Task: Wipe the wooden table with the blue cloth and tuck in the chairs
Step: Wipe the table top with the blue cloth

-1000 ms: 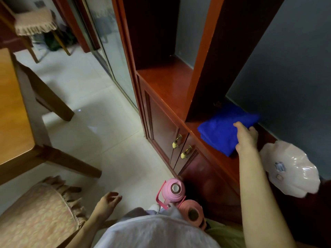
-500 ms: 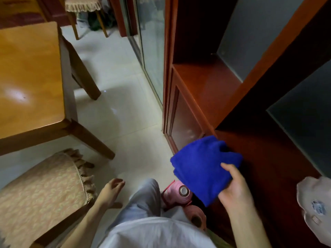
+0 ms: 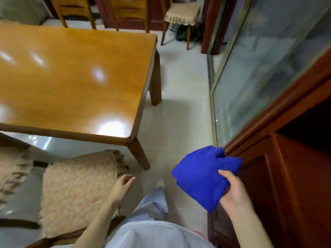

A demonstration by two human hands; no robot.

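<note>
**Head view: blue cloth in hand, off the bench**

Blue cloth (image 3: 200, 178) bunched up and held in the air by right hand (image 3: 232, 194), thumb on top, fingers curled beneath. It sits over the floor, just beside the red-brown cabinet (image 3: 286, 176) and near the wooden bench (image 3: 71, 77) corner. Left hand (image 3: 121, 187) relaxed, holding nothing, by the edge of the cushioned chair (image 3: 77, 190), which stands out from the bench's near side. Second chair (image 3: 180, 13) beyond the bench's far end.
</note>
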